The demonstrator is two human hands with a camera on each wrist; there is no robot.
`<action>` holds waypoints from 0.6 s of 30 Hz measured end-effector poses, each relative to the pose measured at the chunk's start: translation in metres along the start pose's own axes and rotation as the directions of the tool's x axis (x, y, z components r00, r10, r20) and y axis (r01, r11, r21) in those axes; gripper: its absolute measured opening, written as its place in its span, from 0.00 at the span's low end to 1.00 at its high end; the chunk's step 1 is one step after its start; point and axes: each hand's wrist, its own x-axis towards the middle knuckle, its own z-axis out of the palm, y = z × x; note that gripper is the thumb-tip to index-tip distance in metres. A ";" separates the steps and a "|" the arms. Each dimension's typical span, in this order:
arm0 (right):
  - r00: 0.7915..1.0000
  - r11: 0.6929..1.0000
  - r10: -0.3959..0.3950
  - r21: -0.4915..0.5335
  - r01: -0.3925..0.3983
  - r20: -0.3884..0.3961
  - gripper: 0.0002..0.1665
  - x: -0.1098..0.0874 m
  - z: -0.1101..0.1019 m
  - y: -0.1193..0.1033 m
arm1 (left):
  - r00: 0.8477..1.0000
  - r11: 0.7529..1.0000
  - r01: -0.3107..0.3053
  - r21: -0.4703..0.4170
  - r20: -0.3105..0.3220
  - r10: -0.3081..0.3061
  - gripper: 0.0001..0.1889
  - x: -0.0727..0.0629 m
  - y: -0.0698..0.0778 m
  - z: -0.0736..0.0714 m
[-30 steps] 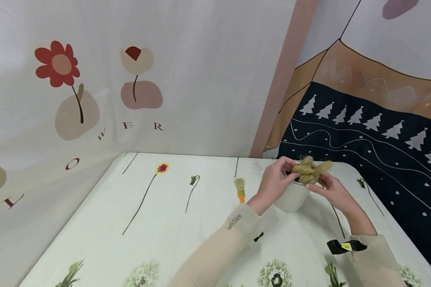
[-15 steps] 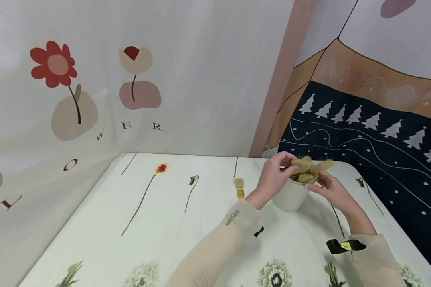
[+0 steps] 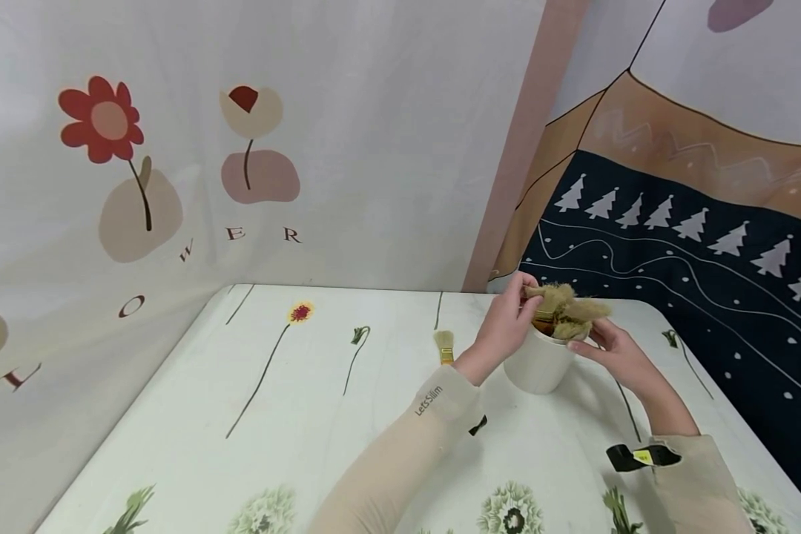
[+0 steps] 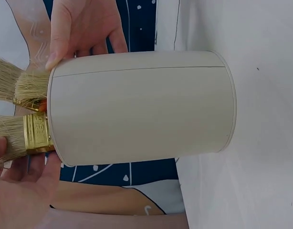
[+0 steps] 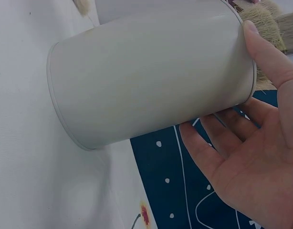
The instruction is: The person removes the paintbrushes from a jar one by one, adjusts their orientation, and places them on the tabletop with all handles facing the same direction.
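An off-white cylindrical cup (image 3: 537,367) stands toward the back right of the table, holding several flat paintbrushes (image 3: 579,319) with their bristles up. At its left side my left hand (image 3: 503,322) pinches the bristles of one paintbrush (image 4: 37,131), whose gold ferrule shows just above the rim in the left wrist view. The rest of that brush is hidden inside the cup. My right hand (image 3: 617,356) holds the cup on its right side, thumb on the rim (image 5: 250,33) and fingers curved along the wall.
Another flat paintbrush (image 3: 444,347) lies on the table left of the cup, its handle hidden behind my left wrist. The white table cover (image 3: 294,415) carries printed flowers. A patterned curtain (image 3: 681,245) hangs behind the right edge.
My left hand has risen slightly with the pinched paintbrush, and its ferrule has come into view above the rim. The cup has shifted a little left; my right hand stays at its rim.
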 end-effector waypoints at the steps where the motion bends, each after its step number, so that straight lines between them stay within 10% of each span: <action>1: 1.000 1.000 0.000 0.000 0.000 0.000 0.48 0.000 0.000 0.000 | 1.000 1.000 0.001 -0.004 0.016 -0.001 0.07 0.000 0.000 0.000; 18: 1.000 1.000 -0.018 0.021 0.018 -0.004 0.46 0.001 0.000 0.001 | 0.951 0.991 -0.070 0.113 0.308 0.032 0.14 0.005 -0.010 -0.005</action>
